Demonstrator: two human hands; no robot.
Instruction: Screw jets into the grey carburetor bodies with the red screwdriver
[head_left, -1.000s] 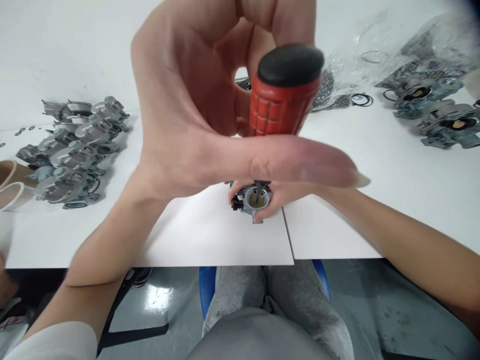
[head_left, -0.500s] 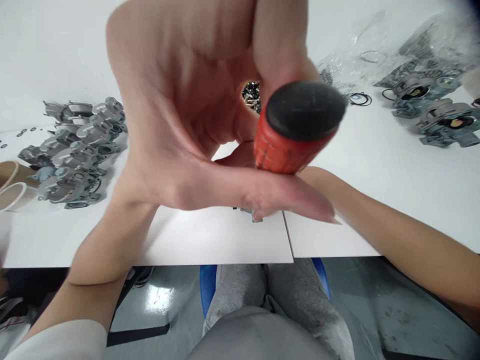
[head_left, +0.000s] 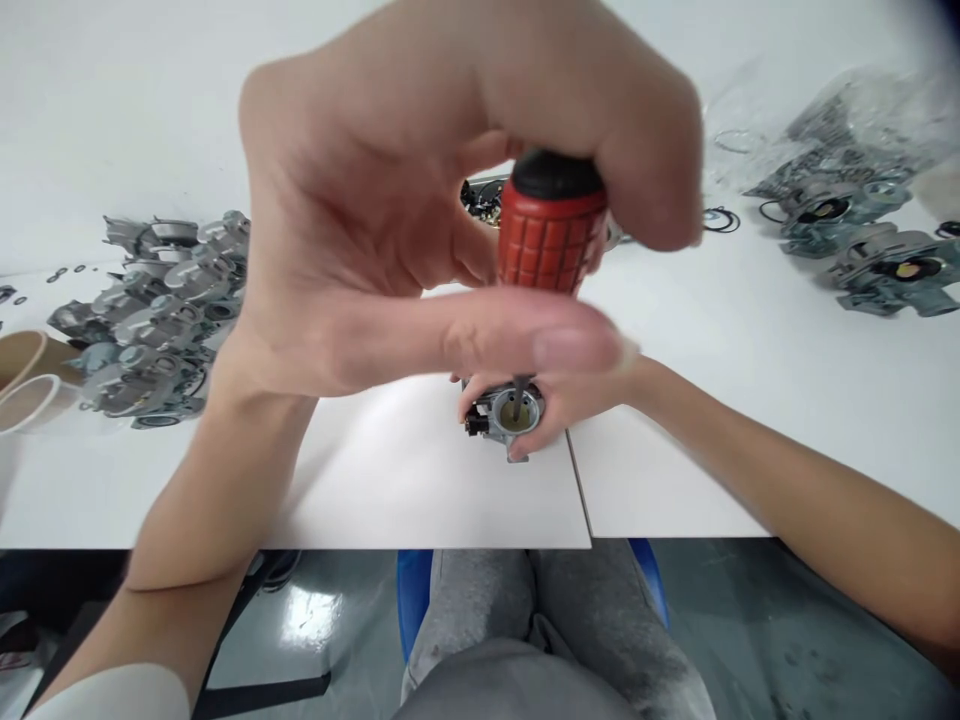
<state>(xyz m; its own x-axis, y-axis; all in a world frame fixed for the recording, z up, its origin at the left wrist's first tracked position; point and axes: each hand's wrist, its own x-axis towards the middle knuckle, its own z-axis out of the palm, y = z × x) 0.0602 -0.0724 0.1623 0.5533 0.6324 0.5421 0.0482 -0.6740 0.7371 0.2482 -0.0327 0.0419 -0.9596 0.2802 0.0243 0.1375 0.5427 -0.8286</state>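
Observation:
Close to the camera, my left hand (head_left: pixel 390 220) is closed on a screwdriver (head_left: pixel 551 240) with a red grid-patterned handle and a black cap. The screwdriver stands nearly upright, and its dark shaft shows below my thumb. Its lower end is inside the round bore of a small metal carburetor (head_left: pixel 517 410) on the table. My right hand (head_left: pixel 577 400) grips that carburetor from the right, with fingers around its far and near sides. My left hand hides part of the right hand and the middle of the table.
A cluster of grey carburetors (head_left: pixel 165 310) lies at left, beside two cups (head_left: pixel 37 400) and small black rings (head_left: pixel 67 272). At right sit two more carburetors (head_left: pixel 892 265), a clear plastic bag (head_left: pixel 870 120) of parts and black O-rings (head_left: pixel 720 219). The white table (head_left: pixel 420 490) has a seam near its front edge.
The screwdriver has swung from tilted toward the camera to nearly upright, its shaft now showing in the carburetor. My left fingers have shifted around the handle, and the carburetor has come into view.

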